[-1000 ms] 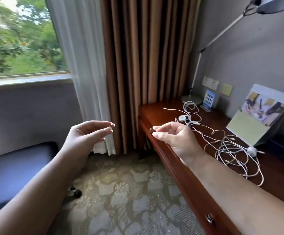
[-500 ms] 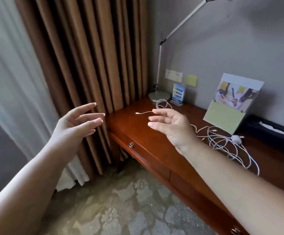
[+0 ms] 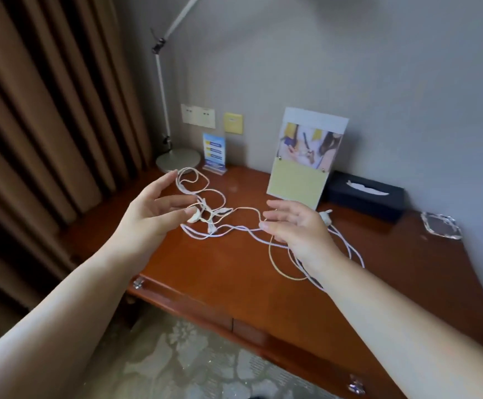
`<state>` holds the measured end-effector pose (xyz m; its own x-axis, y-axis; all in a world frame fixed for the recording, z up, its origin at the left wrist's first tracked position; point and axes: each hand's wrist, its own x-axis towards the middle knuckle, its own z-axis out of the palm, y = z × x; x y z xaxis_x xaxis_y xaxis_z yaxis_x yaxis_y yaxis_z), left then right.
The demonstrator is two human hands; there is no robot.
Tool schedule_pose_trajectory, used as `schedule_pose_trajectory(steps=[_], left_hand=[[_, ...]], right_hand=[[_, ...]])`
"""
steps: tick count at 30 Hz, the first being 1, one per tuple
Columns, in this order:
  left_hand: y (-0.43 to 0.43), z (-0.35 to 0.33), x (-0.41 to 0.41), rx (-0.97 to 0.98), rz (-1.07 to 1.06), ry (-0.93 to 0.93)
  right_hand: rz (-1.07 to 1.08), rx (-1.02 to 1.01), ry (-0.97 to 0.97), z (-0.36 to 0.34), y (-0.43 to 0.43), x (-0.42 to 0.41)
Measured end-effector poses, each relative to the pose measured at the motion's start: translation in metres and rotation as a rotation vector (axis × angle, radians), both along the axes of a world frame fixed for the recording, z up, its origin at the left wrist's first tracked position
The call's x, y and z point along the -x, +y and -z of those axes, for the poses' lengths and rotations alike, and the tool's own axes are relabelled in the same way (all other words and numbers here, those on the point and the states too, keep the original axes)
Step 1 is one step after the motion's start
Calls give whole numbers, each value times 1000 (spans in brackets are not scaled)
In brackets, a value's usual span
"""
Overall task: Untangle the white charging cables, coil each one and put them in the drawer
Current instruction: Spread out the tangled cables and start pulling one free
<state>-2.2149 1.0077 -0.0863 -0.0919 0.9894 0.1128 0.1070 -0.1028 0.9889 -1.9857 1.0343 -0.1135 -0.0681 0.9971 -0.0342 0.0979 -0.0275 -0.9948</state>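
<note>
A tangle of white charging cables (image 3: 223,226) lies spread across the red-brown wooden desk (image 3: 228,266), with small white plugs and a round white puck among the loops. My left hand (image 3: 154,214) hovers over the left part of the tangle, fingers spread and straight, fingertips close to a plug. My right hand (image 3: 295,228) hovers over the right part with fingers extended, hiding some loops beneath it. Neither hand holds a cable. Two closed drawers with metal knobs, the left drawer (image 3: 177,298) and the right drawer (image 3: 292,352), sit under the desk's front edge.
A desk lamp (image 3: 177,159) stands at the back left beside a small blue sign (image 3: 213,151). A standing card holder (image 3: 303,159), a dark tissue box (image 3: 364,197) and a glass dish (image 3: 440,226) line the wall. Brown curtains (image 3: 47,125) hang at left.
The view has swung right and down onto the desk. Both hands have moved forward over the cable tangle, and the right hand's pinch from a second ago has opened.
</note>
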Motion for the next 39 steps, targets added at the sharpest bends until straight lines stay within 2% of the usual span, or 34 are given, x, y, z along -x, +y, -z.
schedule_pose_trajectory(steps=[8, 11, 13, 15, 18, 21, 23, 28, 34, 36, 39], left_hand=[[102, 10, -30, 14, 62, 113], [126, 39, -41, 110, 138, 221], [137, 62, -49, 176, 173, 203], [149, 82, -56, 214, 200, 177], [169, 104, -61, 237, 239, 239], [191, 129, -60, 314, 326, 297], [201, 142, -61, 424, 405, 263], [240, 156, -62, 480, 493, 386], [269, 176, -65, 585, 616, 331], [272, 190, -69, 586, 678, 376], [276, 210, -74, 609, 738, 465]], right_hand=[[117, -6, -62, 7, 83, -47], [202, 56, -190, 38, 106, -69], [238, 148, -320, 76, 114, -83], [210, 269, -477, 115, 113, -92], [139, 390, -643, 157, 107, -94], [7, 438, -804, 177, 107, -83], [-58, 481, -882, 182, 114, -70], [-38, 442, -952, 171, 160, -39], [-32, 393, -1133, 175, 189, -16], [-67, 377, -1193, 185, 182, -11], [-227, 493, -1188, 204, 166, -4]])
